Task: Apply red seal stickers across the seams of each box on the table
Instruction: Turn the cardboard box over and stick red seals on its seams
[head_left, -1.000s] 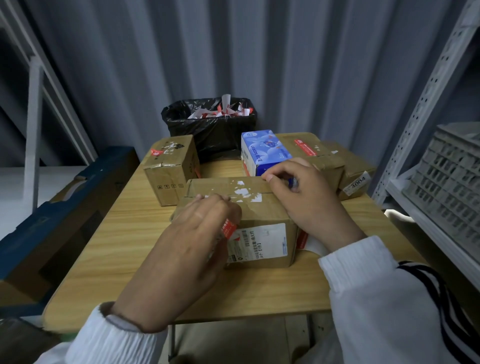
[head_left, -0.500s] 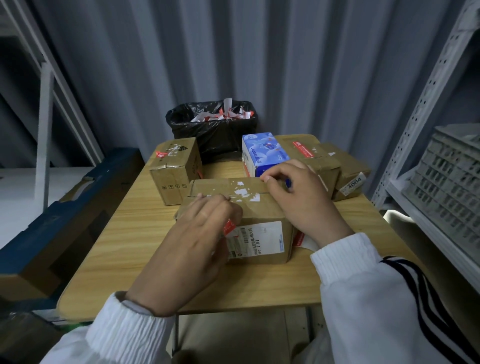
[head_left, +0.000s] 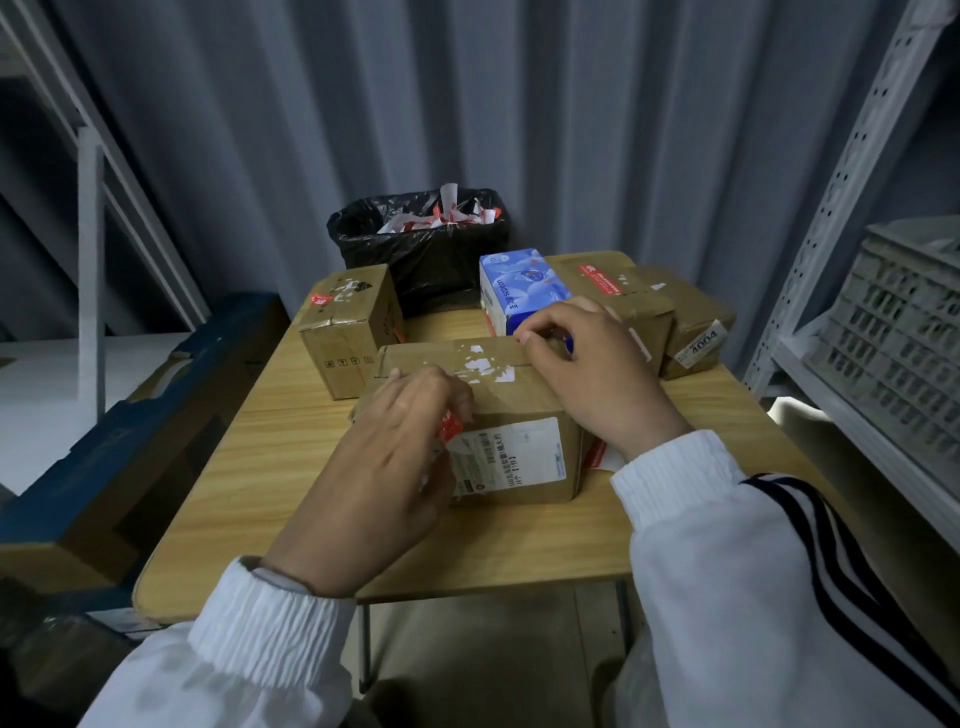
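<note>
Where left hand (head_left: 384, 457) pinches, sticker (head_left: 451, 427) — seemingly — sits.

1 head-worn camera looks forward and down, close over the table (head_left: 260, 467).

Against the corrugated grey wall (head_left: 571, 104), black-bagged waste bin (head_left: 421, 260) stuffed with red-and-white paper strips (head_left: 441, 221); at right, grey slotted plastic crate (head_left: 893, 332) on perforated metal rack (head_left: 852, 156).
</note>
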